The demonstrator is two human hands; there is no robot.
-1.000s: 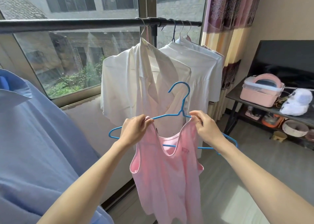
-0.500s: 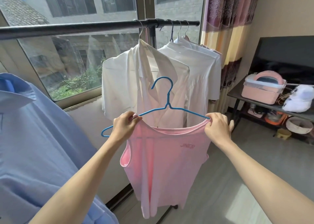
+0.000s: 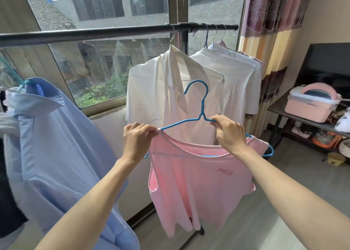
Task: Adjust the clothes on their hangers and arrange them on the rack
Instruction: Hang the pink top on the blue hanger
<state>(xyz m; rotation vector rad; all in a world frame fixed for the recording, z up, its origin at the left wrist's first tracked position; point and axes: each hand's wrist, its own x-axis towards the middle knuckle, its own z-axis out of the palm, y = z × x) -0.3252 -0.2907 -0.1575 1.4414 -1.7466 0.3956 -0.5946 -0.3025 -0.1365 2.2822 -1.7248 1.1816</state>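
Pink top [image 3: 198,183] hiding blue hanger [image 3: 201,105] bar, left hand [image 3: 137,138], right hand [image 3: 228,134] grip pinching both.

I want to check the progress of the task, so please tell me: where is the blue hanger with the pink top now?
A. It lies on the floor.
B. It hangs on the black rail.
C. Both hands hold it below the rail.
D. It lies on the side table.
C: the left hand and right hand grip the blue hanger carrying the pink top, its hook clear below the black rail.
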